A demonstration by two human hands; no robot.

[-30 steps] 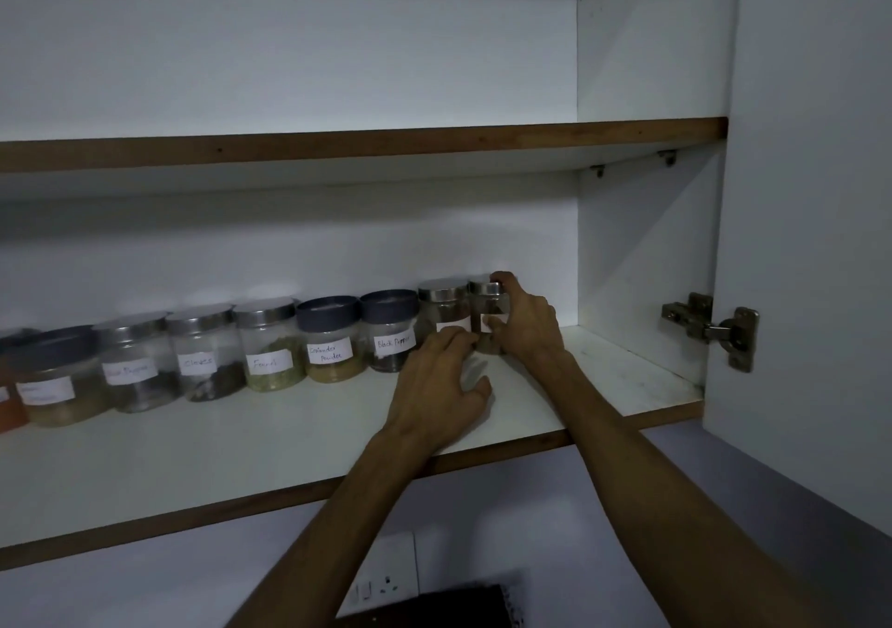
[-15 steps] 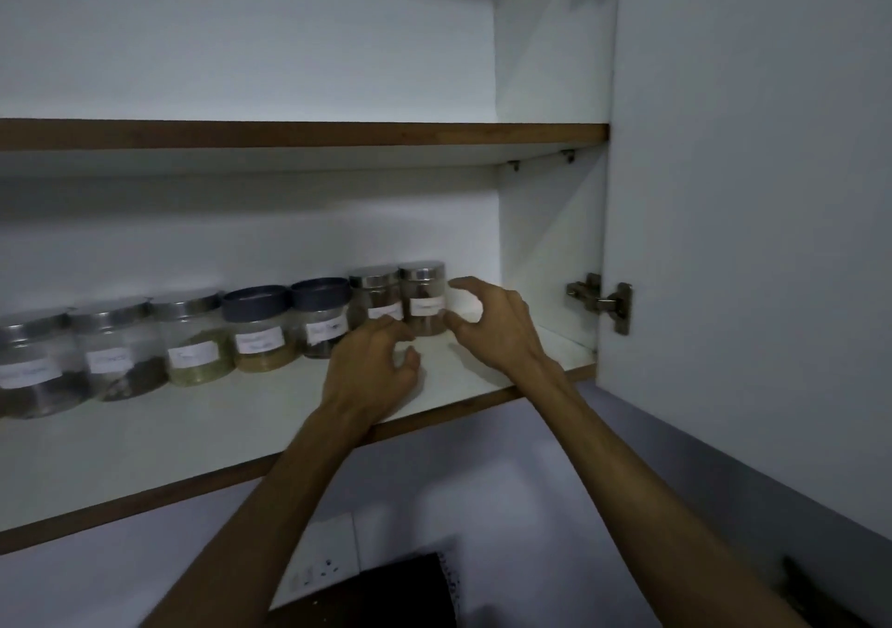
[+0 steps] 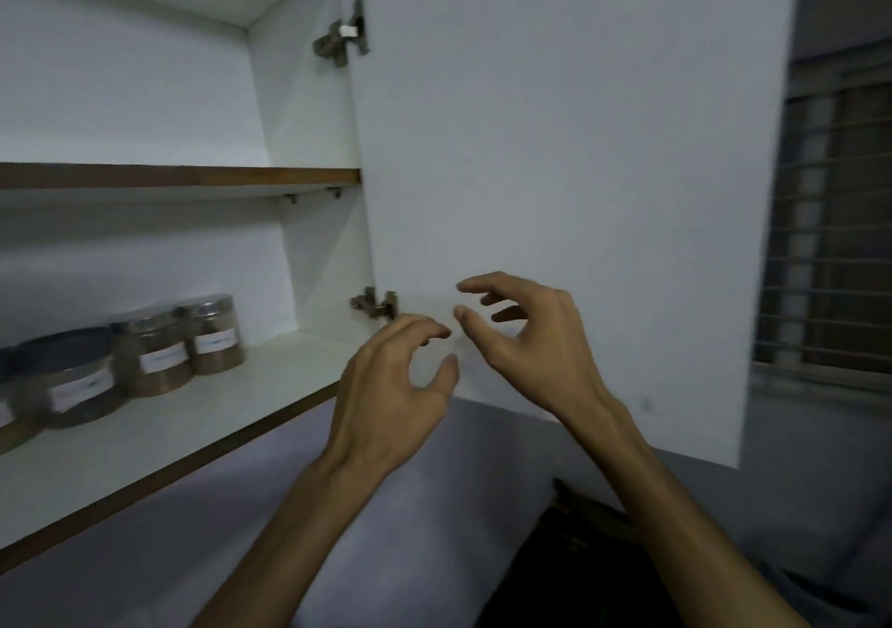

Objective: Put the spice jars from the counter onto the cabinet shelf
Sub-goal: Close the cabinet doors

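Note:
A row of labelled spice jars stands on the lower cabinet shelf (image 3: 159, 429) at the left. The rightmost jar (image 3: 214, 335) and the one beside it (image 3: 152, 352) have steel lids; a dark-lidded jar (image 3: 67, 381) follows, and the row runs off the left edge. My left hand (image 3: 393, 386) hovers in front of the shelf's right end, fingers curled and apart, holding nothing. My right hand (image 3: 528, 337) is raised before the open cabinet door (image 3: 555, 144), fingers spread, empty. Both hands are clear of the jars.
An upper shelf (image 3: 178, 177) spans the cabinet above the jars. Door hinges (image 3: 374, 304) sit beside my left fingertips. A window with bars (image 3: 830, 221) is at the right. Something dark (image 3: 589, 560) lies below, between my forearms.
My right hand let go of the rightmost jar and both hands drew back out of the cabinet. The view swung right, so the jars now sit at the left and the door fills the middle.

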